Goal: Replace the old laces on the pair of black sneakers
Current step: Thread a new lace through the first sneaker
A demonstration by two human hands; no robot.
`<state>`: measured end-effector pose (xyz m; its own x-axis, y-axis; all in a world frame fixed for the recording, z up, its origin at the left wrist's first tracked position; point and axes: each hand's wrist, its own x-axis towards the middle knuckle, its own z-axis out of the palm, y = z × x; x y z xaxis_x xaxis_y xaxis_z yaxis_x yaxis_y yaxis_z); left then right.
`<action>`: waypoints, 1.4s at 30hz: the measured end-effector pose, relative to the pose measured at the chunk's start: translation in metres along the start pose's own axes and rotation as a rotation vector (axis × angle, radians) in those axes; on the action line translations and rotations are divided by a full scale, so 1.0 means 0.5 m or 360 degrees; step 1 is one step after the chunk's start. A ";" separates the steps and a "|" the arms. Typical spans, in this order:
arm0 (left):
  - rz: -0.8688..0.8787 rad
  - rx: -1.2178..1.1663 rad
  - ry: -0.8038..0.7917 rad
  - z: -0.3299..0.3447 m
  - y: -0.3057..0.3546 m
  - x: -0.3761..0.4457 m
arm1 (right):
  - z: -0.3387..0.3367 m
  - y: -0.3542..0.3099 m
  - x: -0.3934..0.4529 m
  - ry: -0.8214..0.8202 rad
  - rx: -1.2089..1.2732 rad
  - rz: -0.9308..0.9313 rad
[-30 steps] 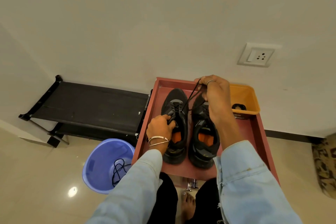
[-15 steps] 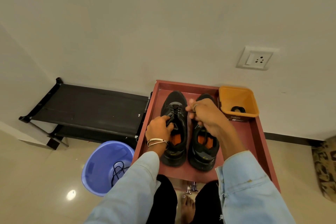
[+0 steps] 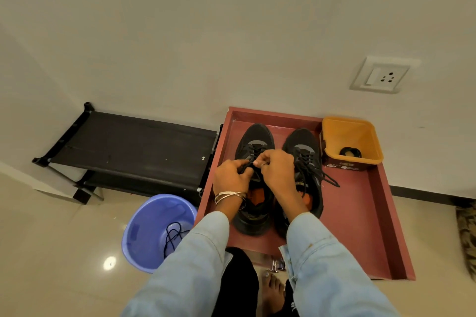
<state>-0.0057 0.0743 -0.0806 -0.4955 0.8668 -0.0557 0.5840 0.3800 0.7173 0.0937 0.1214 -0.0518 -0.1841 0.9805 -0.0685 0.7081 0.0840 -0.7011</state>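
Note:
Two black sneakers stand side by side, toes to the wall, on a red tray table (image 3: 360,213). Over the left sneaker (image 3: 253,141) my left hand (image 3: 230,176) and my right hand (image 3: 277,171) meet, each pinching the black lace (image 3: 249,165) at the shoe's throat. The right sneaker (image 3: 305,152) is laced, and its loose lace ends (image 3: 328,179) trail onto the tray to the right. Orange insoles show in both shoes.
An orange tub (image 3: 353,136) holding a coiled black lace (image 3: 350,152) sits at the tray's far right corner. A blue bucket (image 3: 152,229) on the floor to the left holds a black lace (image 3: 173,235). A black shoe rack (image 3: 128,149) stands along the wall.
My right hand came down from holding the lace high by the wall and now joins my left hand at the left sneaker's throat. The right sneaker is uncovered.

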 end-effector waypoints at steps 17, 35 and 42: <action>-0.0092 -0.0329 -0.0136 -0.038 0.004 -0.003 | 0.049 -0.001 0.002 0.0089 0.0354 0.0404; 0.0033 -0.0026 -0.0200 -0.036 0.005 -0.001 | 0.032 0.015 0.001 -0.0042 0.0605 0.0416; 0.0069 0.0019 -0.0153 -0.038 0.002 -0.006 | 0.011 0.009 0.022 -0.0310 0.0315 0.0265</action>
<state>-0.0158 0.0662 -0.0665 -0.4060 0.9093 -0.0914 0.6114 0.3446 0.7124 0.0914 0.1318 -0.0596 -0.2177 0.9237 -0.3152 0.5964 -0.1297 -0.7921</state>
